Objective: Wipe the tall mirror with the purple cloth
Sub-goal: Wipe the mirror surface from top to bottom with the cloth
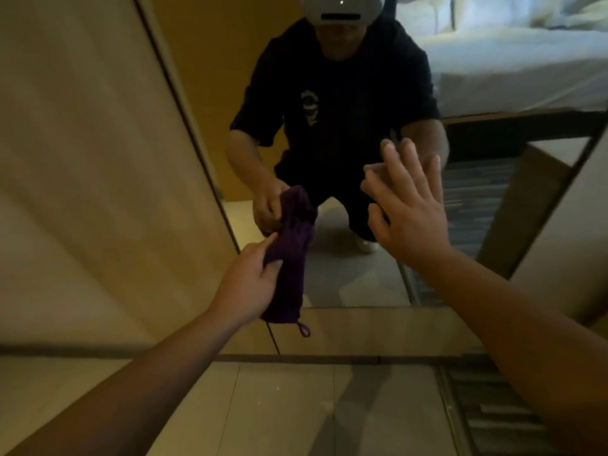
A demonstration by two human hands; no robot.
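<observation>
The tall mirror (342,278) fills the middle of the head view, its lower edge near the floor. My left hand (245,284) grips the purple cloth (289,268), which hangs folded and long against the lower glass, a small loop dangling at its bottom. My right hand (406,205) is flat on the glass higher up and to the right, fingers spread, holding nothing. The mirror reflects a crouching person in dark clothes and both hands.
A beige wall panel (98,176) stands left of the mirror, and another panel edge (566,232) lies at the right. Pale floor tiles (279,406) and a dark striped strip (493,409) lie below. A white bed (513,60) shows in the reflection.
</observation>
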